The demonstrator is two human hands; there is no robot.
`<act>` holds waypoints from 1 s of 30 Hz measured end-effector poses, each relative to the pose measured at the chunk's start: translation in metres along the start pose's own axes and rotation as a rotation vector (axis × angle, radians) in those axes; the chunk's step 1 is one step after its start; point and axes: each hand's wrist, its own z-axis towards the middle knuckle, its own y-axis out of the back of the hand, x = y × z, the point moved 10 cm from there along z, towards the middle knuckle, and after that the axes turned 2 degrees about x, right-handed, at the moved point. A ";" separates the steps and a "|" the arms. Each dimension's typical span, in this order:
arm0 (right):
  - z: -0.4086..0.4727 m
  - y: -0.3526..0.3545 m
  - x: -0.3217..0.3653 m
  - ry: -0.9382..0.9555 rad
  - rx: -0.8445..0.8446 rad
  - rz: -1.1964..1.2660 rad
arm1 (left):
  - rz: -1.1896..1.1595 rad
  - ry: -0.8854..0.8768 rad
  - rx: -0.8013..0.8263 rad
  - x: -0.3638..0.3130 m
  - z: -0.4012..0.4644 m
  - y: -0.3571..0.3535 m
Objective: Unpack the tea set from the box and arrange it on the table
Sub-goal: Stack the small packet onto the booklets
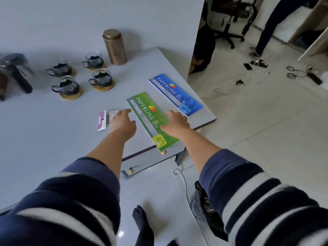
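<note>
Several glass tea cups with dark holders (100,79) stand on round wooden coasters at the back left of the grey table (53,130). A copper tin (115,47) stands upright behind them. A dark teapot (14,73), blurred, is at the far left. My left hand (124,122) hovers, fingers apart, at the left edge of a green receipt book (150,119). My right hand (174,124) rests on the book's right edge, fingers spread. No box is visible.
A blue receipt book (175,94) lies near the table's right corner. A small purple-and-white packet (104,119) lies left of my left hand. Cables and a power strip (314,78) litter the tiled floor. A person's legs (269,25) stand at the back right.
</note>
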 end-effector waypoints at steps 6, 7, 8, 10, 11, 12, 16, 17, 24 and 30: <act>0.036 -0.032 0.035 -0.023 -0.008 -0.107 | 0.005 0.265 -0.054 0.074 0.032 0.012; 0.042 -0.035 0.036 -0.039 -0.017 -0.118 | 0.011 0.307 -0.053 0.081 0.037 0.012; 0.047 -0.038 0.038 -0.055 -0.023 -0.130 | 0.032 0.345 -0.042 0.086 0.041 0.011; 0.055 -0.043 0.040 -0.079 -0.038 -0.183 | 0.126 0.395 -0.007 0.091 0.048 0.008; 0.057 -0.045 0.042 -0.087 -0.056 -0.216 | 0.171 0.408 0.002 0.091 0.051 0.008; 0.059 -0.046 0.042 -0.092 -0.085 -0.235 | 0.194 0.419 -0.002 0.091 0.054 0.008; 0.067 -0.036 0.043 -0.102 -0.188 -0.174 | 0.110 0.486 -0.064 0.093 0.066 0.017; 0.070 -0.035 0.043 -0.110 -0.185 -0.158 | 0.035 0.503 -0.081 0.093 0.071 0.020; 0.083 -0.034 0.055 -0.151 -0.199 0.016 | -0.793 0.482 0.074 0.051 0.115 0.004; 0.089 -0.024 0.091 0.028 -0.265 0.175 | -0.972 0.446 0.107 0.024 0.128 0.001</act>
